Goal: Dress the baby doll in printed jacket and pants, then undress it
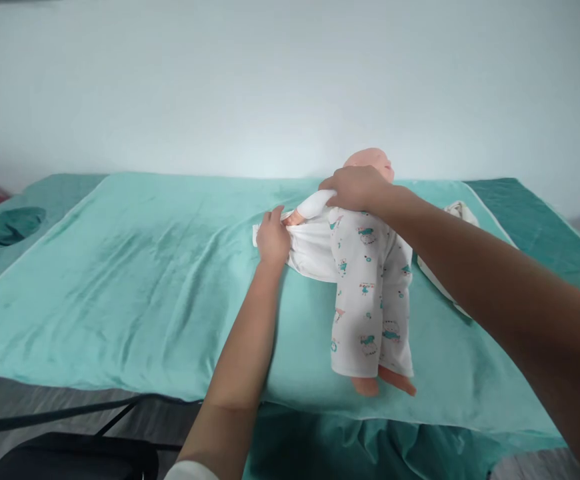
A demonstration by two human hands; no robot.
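With two arms (500, 290), pinching one white cloth (313, 253) with left fingers (277, 217), one doll's (367, 293) sleeve (317, 203), toward one o'clock, with right fingers (328, 184).

No text, label, brand, number or sign is legible from my position. The doll's printed trousers (357, 267) carry small repeated motifs in teal and orange; any lettering within this print is too small for me to read.
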